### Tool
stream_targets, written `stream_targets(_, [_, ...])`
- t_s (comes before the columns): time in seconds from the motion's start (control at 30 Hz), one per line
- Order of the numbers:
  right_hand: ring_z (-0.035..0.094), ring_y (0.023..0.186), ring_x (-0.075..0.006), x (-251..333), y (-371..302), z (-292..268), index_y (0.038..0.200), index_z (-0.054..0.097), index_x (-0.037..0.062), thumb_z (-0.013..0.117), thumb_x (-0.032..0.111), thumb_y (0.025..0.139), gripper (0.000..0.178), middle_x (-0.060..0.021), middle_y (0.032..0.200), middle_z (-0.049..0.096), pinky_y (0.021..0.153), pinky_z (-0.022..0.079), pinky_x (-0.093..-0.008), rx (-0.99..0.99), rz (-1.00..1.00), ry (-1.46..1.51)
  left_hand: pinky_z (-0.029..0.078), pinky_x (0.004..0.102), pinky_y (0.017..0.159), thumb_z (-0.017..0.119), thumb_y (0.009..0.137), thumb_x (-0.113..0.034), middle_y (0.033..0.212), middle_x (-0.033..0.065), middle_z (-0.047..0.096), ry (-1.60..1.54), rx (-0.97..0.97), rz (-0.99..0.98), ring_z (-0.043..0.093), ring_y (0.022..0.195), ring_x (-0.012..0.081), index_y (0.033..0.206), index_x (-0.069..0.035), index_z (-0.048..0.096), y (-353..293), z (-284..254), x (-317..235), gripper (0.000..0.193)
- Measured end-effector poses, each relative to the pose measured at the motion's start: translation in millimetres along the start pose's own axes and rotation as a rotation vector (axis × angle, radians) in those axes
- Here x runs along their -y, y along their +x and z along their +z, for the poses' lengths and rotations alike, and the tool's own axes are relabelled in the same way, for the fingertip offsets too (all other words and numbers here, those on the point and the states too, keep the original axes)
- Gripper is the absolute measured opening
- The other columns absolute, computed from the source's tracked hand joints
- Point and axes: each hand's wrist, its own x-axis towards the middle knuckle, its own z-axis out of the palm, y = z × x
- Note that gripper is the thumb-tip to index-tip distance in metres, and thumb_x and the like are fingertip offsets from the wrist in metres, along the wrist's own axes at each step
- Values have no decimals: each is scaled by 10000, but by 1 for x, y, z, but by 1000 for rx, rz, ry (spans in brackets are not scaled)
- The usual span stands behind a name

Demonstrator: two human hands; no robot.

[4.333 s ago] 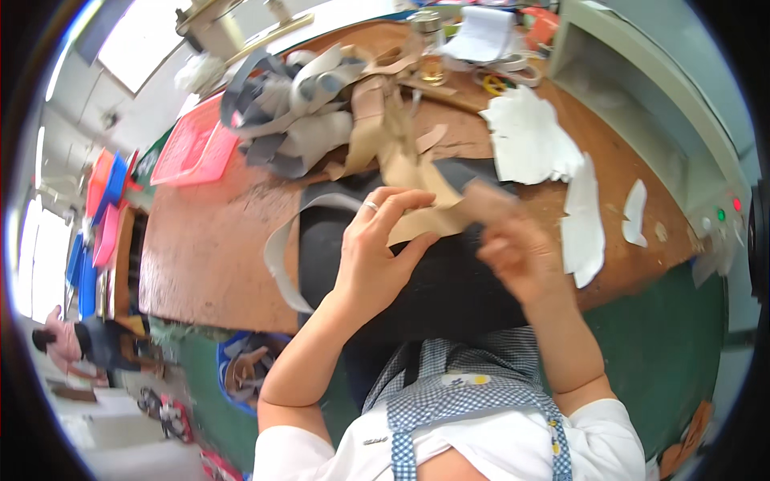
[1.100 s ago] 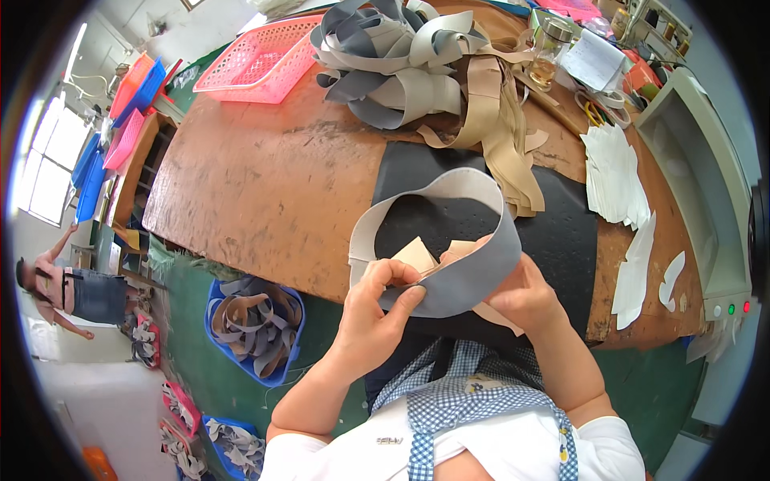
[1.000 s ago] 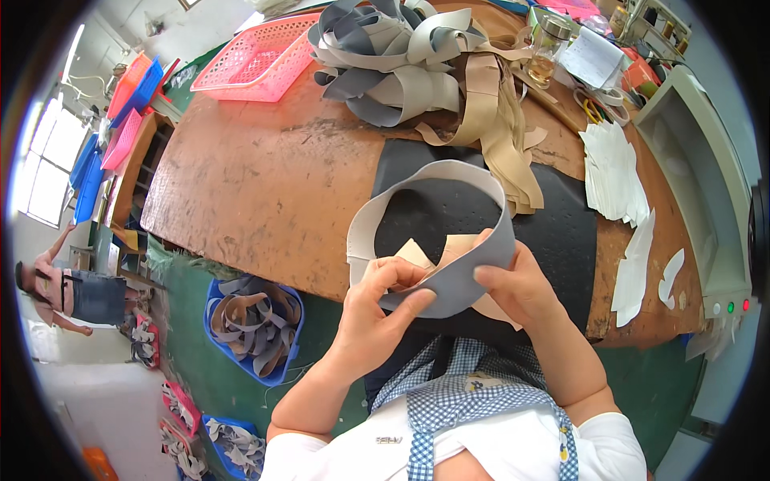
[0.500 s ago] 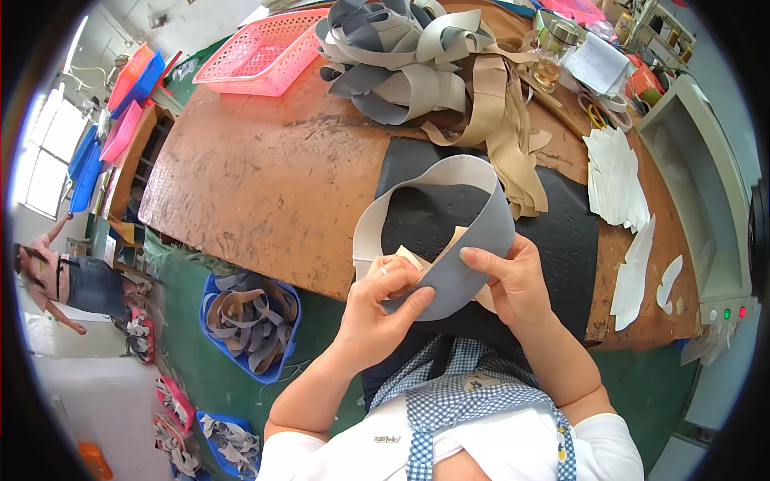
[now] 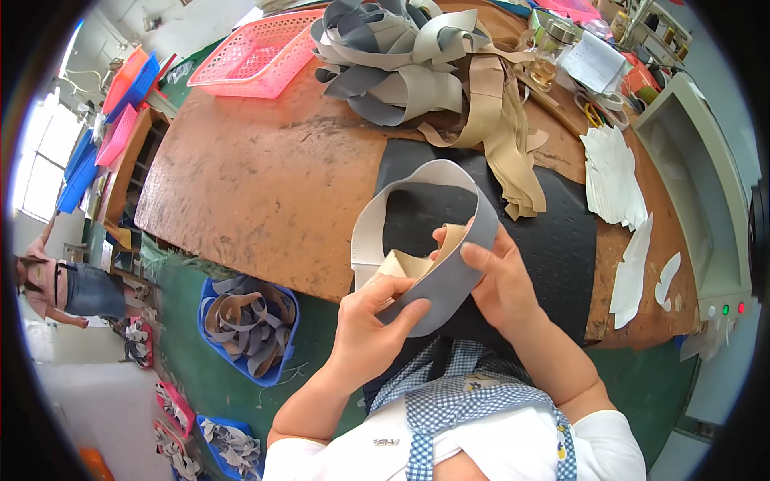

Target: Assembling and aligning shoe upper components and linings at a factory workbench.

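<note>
At the left, grey and brown strips are piled in a blue bin (image 5: 286, 357) on the green floor (image 5: 188, 321), their loose coils apparently contained by its walls. A pink basket (image 5: 241, 86) is set at the far left of the table (image 5: 257, 168), seemingly clear of the work. 1 grey band (image 5: 449, 290) is pinched at its near edge by the left hand (image 5: 365, 333), thumb outside. The band is held up over the black mat (image 5: 553, 264), curved into a tilted loop, probably so its inside can be reached. Its outer face is smooth grey; its inner face is paler, with tan material (image 5: 401, 263) folded inside. Its right side is clamped by the right hand (image 5: 505, 289), thumb outside, fingertips inside. Farther right, white pieces (image 5: 613, 176) are laid out.
</note>
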Motion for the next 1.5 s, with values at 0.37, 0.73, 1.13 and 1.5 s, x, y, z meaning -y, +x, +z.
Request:
stream_targets(0.37, [711,942,-236,1,4,-7,1140,639,6,719,18,850,301,-128,1032,709,865,578,-364,-30,-15,-96,498,229,769,727,846,10,875,57,654,-133,38,22,616,821,105,1118,41,698,-7,-6,12,276])
stream_targets(0.73, [686,902,-149,-17,-17,8,1109,664,-3,747,15,842,281,-97,1019,723,842,552,-304,-82,-140,-408,518,271,841,726,854,-25,932,102,689,37,69,26,652,869,142,1202,31,646,-5,-4,0,362])
stream_targets(1.13, [668,1005,-162,-5,-12,3,1109,705,15,779,-17,789,329,-76,1065,724,946,515,-344,205,137,-277,532,226,676,583,1014,-183,892,44,699,-319,236,-353,648,784,81,1077,60,688,31,-20,3,272])
stream_targets(1.5, [543,1220,-182,-10,-8,-7,1345,525,-6,766,104,842,569,-91,1296,610,1058,418,-386,382,256,-296,487,214,654,570,1028,-307,846,50,688,-208,175,-428,605,750,75,1063,50,704,33,-18,10,382])
